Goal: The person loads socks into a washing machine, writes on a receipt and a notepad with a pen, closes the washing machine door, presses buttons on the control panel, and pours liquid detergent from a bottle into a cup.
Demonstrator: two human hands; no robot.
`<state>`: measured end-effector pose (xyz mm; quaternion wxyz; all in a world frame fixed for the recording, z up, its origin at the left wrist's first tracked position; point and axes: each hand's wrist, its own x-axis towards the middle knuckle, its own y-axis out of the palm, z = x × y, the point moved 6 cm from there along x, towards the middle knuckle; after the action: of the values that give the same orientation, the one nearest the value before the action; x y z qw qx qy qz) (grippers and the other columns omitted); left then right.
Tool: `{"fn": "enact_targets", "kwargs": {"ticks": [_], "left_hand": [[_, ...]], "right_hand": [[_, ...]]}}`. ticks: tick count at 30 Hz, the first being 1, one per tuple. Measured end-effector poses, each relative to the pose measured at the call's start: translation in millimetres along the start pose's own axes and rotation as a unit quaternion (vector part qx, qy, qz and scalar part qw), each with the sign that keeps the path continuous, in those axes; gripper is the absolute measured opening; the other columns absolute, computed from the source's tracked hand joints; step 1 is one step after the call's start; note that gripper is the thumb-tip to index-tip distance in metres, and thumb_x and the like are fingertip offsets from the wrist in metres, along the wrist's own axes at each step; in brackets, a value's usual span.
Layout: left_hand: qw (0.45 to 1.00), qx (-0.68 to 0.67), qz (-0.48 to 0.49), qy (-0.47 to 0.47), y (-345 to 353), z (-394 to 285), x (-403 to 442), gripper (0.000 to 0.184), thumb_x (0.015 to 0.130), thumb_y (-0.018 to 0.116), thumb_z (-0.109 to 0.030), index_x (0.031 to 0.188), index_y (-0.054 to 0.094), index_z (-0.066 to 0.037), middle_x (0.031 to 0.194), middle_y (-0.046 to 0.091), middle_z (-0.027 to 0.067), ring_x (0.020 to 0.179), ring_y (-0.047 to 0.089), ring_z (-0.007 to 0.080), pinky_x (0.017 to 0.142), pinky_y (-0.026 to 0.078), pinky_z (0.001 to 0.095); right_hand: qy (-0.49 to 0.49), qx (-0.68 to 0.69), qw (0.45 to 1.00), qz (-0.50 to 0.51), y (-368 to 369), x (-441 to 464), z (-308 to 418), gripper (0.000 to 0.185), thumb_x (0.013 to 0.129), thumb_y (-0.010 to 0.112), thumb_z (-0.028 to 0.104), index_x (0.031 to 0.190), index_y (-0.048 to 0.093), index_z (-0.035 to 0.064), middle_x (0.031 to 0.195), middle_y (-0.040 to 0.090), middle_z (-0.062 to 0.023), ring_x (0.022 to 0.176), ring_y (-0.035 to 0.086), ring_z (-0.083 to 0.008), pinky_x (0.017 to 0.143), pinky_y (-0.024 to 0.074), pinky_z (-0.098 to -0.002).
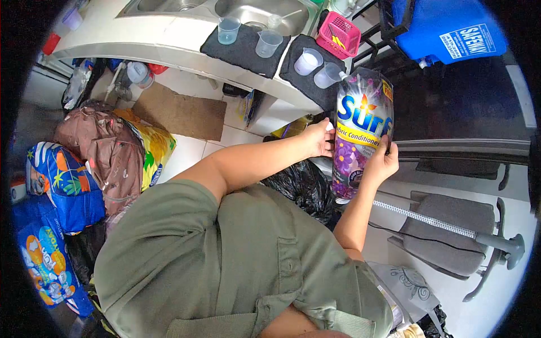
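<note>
A fabric conditioner pouch [360, 121] with purple flowers stands tilted slightly in front of me, its white spout [342, 75] at the upper left corner. My right hand [382, 162] grips the pouch's right side, thumb across the front. Close to its left edge is my left hand [322, 138], fingers bent around a small white piece [329, 127] that looks like a cap. Just beyond the spout, a clear measuring cup [327, 76] and a cup of whitish liquid [308, 61] stand on a black cloth [301, 76].
Farther left on the counter, a cup of bluish liquid [228, 31] and another clear cup [268, 44] stand on a second black cloth [239, 53]. A pink basket [338, 35], a blue water container [445, 28] and a steel sink [298, 17] lie beyond. Stuffed bags [101, 152] crowd the left floor.
</note>
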<state>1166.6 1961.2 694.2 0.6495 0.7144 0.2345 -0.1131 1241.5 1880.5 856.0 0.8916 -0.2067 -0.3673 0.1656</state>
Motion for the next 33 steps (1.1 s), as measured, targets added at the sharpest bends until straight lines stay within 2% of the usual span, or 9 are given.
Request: {"fn": "enact_targets", "kwargs": {"ticks": [1, 3, 17, 20, 23, 25, 29, 31, 33], "left_hand": [[1.0, -0.005, -0.003, -0.001, 0.8, 0.5, 0.6, 0.048, 0.093, 0.023, -0.048, 0.094, 0.048, -0.007, 0.113, 0.053, 0.0148, 0.108, 0.048, 0.038, 0.096, 0.027, 0.0584], [1.0, -0.01, -0.002, -0.005, 2.5, 2.2, 0.5, 0.049, 0.093, 0.023, -0.048, 0.095, 0.048, -0.006, 0.113, 0.053, 0.0144, 0.108, 0.048, 0.0379, 0.096, 0.026, 0.0585], [0.998, -0.04, 0.037, -0.025, 6.9, 11.1, 2.4, 0.05, 0.093, 0.022, -0.048, 0.106, 0.046, -0.006, 0.12, 0.049, 0.0128, 0.114, 0.043, 0.0361, 0.1, 0.021, 0.0576], [0.999, -0.03, 0.039, -0.013, 8.1, 11.1, 3.3, 0.048, 0.093, 0.024, -0.048, 0.099, 0.045, -0.005, 0.11, 0.052, 0.0127, 0.104, 0.049, 0.0365, 0.092, 0.032, 0.0577], [0.998, -0.043, 0.032, -0.023, 9.5, 12.9, 2.5, 0.052, 0.093, 0.02, -0.048, 0.109, 0.045, -0.006, 0.121, 0.048, 0.0126, 0.117, 0.041, 0.0347, 0.1, 0.021, 0.0568], [0.997, -0.053, 0.056, -0.024, 9.0, 14.7, 6.3, 0.05, 0.093, 0.024, -0.049, 0.103, 0.045, -0.004, 0.113, 0.051, 0.0123, 0.105, 0.049, 0.0361, 0.091, 0.032, 0.0578], [0.997, -0.054, 0.06, -0.019, 13.1, 13.7, 3.3, 0.051, 0.092, 0.024, -0.049, 0.105, 0.045, -0.004, 0.113, 0.051, 0.0125, 0.104, 0.049, 0.0357, 0.091, 0.033, 0.0579], [0.996, -0.063, 0.054, -0.029, 15.2, 14.6, 0.6, 0.053, 0.093, 0.019, -0.047, 0.117, 0.043, -0.006, 0.121, 0.047, 0.0121, 0.115, 0.042, 0.0352, 0.099, 0.024, 0.0565], [0.996, -0.058, 0.058, -0.025, 17.4, 14.3, -1.7, 0.053, 0.093, 0.019, -0.047, 0.117, 0.043, -0.007, 0.121, 0.047, 0.0119, 0.115, 0.043, 0.0349, 0.099, 0.024, 0.0562]], "right_hand": [[-0.001, 0.0, 1.0, 0.0, -0.2, 1.1, 1.6, 0.021, 0.086, 0.058, 0.015, 0.077, 0.059, -0.0043, 0.066, 0.059, -0.0026, 0.061, 0.046, -0.0057, 0.055, 0.041, -0.0221], [-0.04, -0.043, 0.998, -0.014, -2.5, 3.0, 11.9, 0.021, 0.083, 0.06, 0.016, 0.073, 0.058, -0.0021, 0.058, 0.056, -0.0134, 0.05, 0.047, -0.0126, 0.049, 0.0417, -0.0296], [-0.086, -0.115, 0.99, 0.002, -3.6, 8.3, 33.6, 0.019, 0.081, 0.062, 0.014, 0.071, 0.056, -0.0011, 0.058, 0.054, -0.0168, 0.046, 0.047, -0.0203, 0.047, 0.0409, -0.0312], [-0.094, -0.119, 0.988, 0.005, -3.5, 9.3, 36.1, 0.02, 0.081, 0.062, 0.016, 0.072, 0.057, -0.0009, 0.057, 0.054, -0.0172, 0.045, 0.047, -0.0207, 0.047, 0.0407, -0.0316], [-0.107, -0.141, 0.984, 0.006, -3.3, 11.1, 41.5, 0.021, 0.082, 0.061, 0.019, 0.073, 0.059, -0.0008, 0.056, 0.053, -0.0178, 0.044, 0.047, -0.0222, 0.045, 0.0402, -0.0323], [-0.114, -0.153, 0.982, 0.005, -3.0, 11.4, 45.6, 0.021, 0.082, 0.061, 0.018, 0.073, 0.059, -0.0009, 0.056, 0.052, -0.0182, 0.043, 0.047, -0.0235, 0.045, 0.0399, -0.0325], [-0.117, -0.147, 0.982, 0.011, -2.0, 13.4, 50.1, 0.021, 0.081, 0.062, 0.016, 0.071, 0.056, -0.0013, 0.056, 0.052, -0.0181, 0.044, 0.046, -0.0254, 0.045, 0.0396, -0.0329], [-0.111, -0.163, 0.98, 0.02, -1.4, 14.3, 51.2, 0.019, 0.08, 0.062, 0.013, 0.07, 0.055, -0.0011, 0.058, 0.053, -0.0179, 0.046, 0.048, -0.0254, 0.046, 0.0401, -0.0329], [-0.094, -0.165, 0.981, 0.031, -0.5, 15.5, 53.4, 0.022, 0.08, 0.062, 0.015, 0.068, 0.053, -0.0004, 0.057, 0.052, -0.0173, 0.046, 0.048, -0.028, 0.046, 0.0394, -0.0336]]}}
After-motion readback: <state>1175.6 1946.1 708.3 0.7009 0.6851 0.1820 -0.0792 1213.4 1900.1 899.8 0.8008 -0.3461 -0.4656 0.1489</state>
